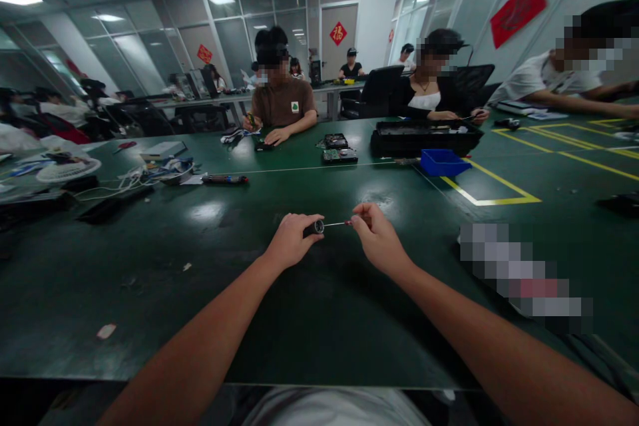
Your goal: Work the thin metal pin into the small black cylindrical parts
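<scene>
My left hand [291, 239] is closed around a short black cylinder [314, 228], whose round, ringed end faces right. Opposite it, my right hand [378, 237] pinches the red handle of a thin screwdriver [348, 222]. The screwdriver's metal shaft runs leftward to the cylinder's open end; whether the tip is inside or just touching the rim I cannot tell. Both hands are held above the green table [319, 319], near its middle. Most of the cylinder's body is hidden by my left fingers.
A blue bin [443, 162] and a long black housing [424, 140] stand ahead to the right. Circuit boards [339, 155] lie beyond my hands. A dark pen-like tool [224, 180] and a white fan grille [68, 168] lie left. A co-worker [283, 100] sits across the table.
</scene>
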Motion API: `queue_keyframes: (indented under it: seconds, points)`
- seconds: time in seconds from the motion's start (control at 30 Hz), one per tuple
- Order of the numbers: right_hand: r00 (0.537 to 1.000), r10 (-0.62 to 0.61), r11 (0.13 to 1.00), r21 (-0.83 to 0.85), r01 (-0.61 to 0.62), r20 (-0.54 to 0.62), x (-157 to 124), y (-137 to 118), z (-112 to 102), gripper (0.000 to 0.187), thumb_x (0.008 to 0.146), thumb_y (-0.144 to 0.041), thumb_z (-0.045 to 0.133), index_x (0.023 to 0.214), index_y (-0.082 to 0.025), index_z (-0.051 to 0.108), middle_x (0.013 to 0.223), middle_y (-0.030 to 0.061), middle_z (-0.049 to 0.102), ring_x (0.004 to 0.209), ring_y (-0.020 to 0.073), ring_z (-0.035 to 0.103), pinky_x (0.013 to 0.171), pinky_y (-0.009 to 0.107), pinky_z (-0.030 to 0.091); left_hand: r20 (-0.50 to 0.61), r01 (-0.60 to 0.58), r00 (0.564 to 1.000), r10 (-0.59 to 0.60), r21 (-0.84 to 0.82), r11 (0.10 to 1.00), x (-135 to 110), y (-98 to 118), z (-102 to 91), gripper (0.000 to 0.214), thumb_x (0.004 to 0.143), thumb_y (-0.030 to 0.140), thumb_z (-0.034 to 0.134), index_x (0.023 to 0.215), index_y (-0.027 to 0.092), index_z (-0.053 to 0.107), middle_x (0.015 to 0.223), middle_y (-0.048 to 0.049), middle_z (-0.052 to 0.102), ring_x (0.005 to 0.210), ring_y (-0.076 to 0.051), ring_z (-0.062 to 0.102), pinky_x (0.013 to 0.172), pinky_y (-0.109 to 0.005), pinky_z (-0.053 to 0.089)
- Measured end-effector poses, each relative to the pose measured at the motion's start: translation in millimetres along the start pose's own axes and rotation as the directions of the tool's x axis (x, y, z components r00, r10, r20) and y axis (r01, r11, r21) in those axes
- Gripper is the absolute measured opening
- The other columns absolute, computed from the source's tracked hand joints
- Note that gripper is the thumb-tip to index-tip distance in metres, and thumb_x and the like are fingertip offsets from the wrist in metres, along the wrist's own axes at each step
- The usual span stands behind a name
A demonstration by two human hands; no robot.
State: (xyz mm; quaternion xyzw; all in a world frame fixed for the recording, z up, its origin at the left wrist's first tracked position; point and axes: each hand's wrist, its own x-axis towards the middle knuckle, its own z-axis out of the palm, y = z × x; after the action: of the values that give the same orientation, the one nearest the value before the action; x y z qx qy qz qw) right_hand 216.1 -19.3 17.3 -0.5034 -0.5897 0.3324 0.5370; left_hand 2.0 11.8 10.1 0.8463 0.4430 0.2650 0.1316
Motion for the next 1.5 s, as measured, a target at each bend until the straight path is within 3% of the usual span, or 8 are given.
queue_keyframes:
  seconds: [0.13, 0.23, 0.47, 0.67, 0.9, 1.13, 1.4, 1.5]
  points:
    - [0.991, 0.131, 0.947, 0.294, -0.127, 0.006, 6.5, 3.5, 0.8, 0.028, 0.078, -0.047, 0.067, 0.089, -0.022, 0.06, 0.082, 0.0032, 0.065, 0.076, 0.019, 0.06, 0.076, 0.035, 0.048, -0.058, -0.018, 0.998, 0.019, 0.017, 1.0, 0.9, 2.6, -6.1, 0.039, 0.089, 0.029, 0.066, 0.128, 0.026, 0.06, 0.112, -0.0051, 0.069, 0.106, -0.023, 0.06, 0.105, -0.048, 0.038]
    - [0.958, 0.279, 0.843, 0.459, -0.28, 0.072, 11.9, 8.7, -1.8, 0.033, 0.075, -0.054, 0.069, 0.079, -0.022, 0.06, 0.069, 0.0005, 0.058, 0.064, 0.0169, 0.056, 0.074, 0.038, 0.051, -0.055, -0.028, 0.998, 0.032, 0.074, 0.997, 2.6, -1.4, -10.2, 0.038, 0.09, 0.026, 0.064, 0.128, 0.03, 0.06, 0.121, -0.0042, 0.067, 0.117, -0.024, 0.056, 0.115, -0.058, 0.021]
    - [0.961, 0.275, 0.914, 0.322, -0.247, -0.042, 13.2, 22.7, 0.7, 0.032, 0.079, -0.053, 0.065, 0.078, -0.022, 0.06, 0.07, 0.0009, 0.059, 0.063, 0.0163, 0.056, 0.066, 0.034, 0.049, 0.079, 0.133, 0.987, -0.142, 0.101, 0.986, 4.0, -16.8, -4.8, 0.036, 0.091, 0.031, 0.063, 0.127, 0.031, 0.06, 0.12, -0.0054, 0.067, 0.118, -0.028, 0.055, 0.113, -0.068, 0.015]
    - [0.961, 0.256, 0.92, 0.332, -0.209, -0.103, 12.5, 16.6, -1.3, 0.028, 0.078, -0.05, 0.067, 0.083, -0.022, 0.061, 0.07, -0.0006, 0.058, 0.064, 0.0155, 0.054, 0.064, 0.032, 0.049, -0.009, 0.171, 0.985, -0.172, -0.062, 0.983, 6.2, -8.3, -10.4, 0.024, 0.09, 0.027, 0.062, 0.113, 0.02, 0.062, 0.115, -0.0091, 0.065, 0.106, -0.025, 0.061, 0.097, -0.042, 0.047]
    - [0.972, 0.218, 0.931, 0.317, -0.18, -0.091, 9.7, 12.1, -2.5, 0.025, 0.083, -0.047, 0.063, 0.084, -0.022, 0.062, 0.072, -0.0005, 0.06, 0.064, 0.0145, 0.055, 0.062, 0.03, 0.047, -0.054, 0.275, 0.957, -0.286, -0.155, 0.949, 16.9, -4.0, -24.4, 0.032, 0.092, 0.021, 0.053, 0.124, 0.021, 0.051, 0.117, -0.01, 0.064, 0.107, -0.023, 0.061, 0.096, -0.042, 0.047]
    - [0.978, 0.19, 0.943, 0.295, -0.156, -0.091, 7.9, 5.6, -3.6, 0.025, 0.084, -0.047, 0.061, 0.086, -0.023, 0.062, 0.075, 0.0003, 0.06, 0.066, 0.0156, 0.055, 0.065, 0.031, 0.046, 0.075, 0.205, 0.977, -0.202, -0.038, 0.978, 36.7, -0.5, -26.5, 0.022, 0.091, 0.041, 0.056, 0.096, 0.021, 0.063, 0.092, -0.0054, 0.069, 0.085, -0.023, 0.064, 0.077, -0.035, 0.049]
    - [0.979, 0.183, 0.943, 0.297, -0.149, -0.088, 7.4, 1.9, -4.2, 0.025, 0.085, -0.047, 0.061, 0.085, -0.022, 0.062, 0.073, 0.0, 0.061, 0.066, 0.0157, 0.056, 0.063, 0.031, 0.044, 0.236, 0.228, 0.929, -0.284, 0.239, 0.944, 46.9, -12.2, -7.3, 0.038, 0.085, 0.045, 0.062, 0.116, 0.024, 0.066, 0.106, -0.0104, 0.071, 0.095, -0.029, 0.066, 0.078, -0.037, 0.05]
    - [0.979, 0.184, 0.941, 0.303, -0.15, -0.085, 7.3, 1.2, -4.4, 0.025, 0.085, -0.046, 0.061, 0.085, -0.022, 0.062, 0.074, 0.0004, 0.062, 0.066, 0.0157, 0.056, 0.063, 0.031, 0.045, 0.25, 0.217, 0.926, -0.283, 0.259, 0.941, 47.9, -13.8, -1.2, 0.03, 0.084, 0.041, 0.064, 0.109, 0.024, 0.068, 0.105, -0.01, 0.071, 0.094, -0.029, 0.066, 0.078, -0.037, 0.05]
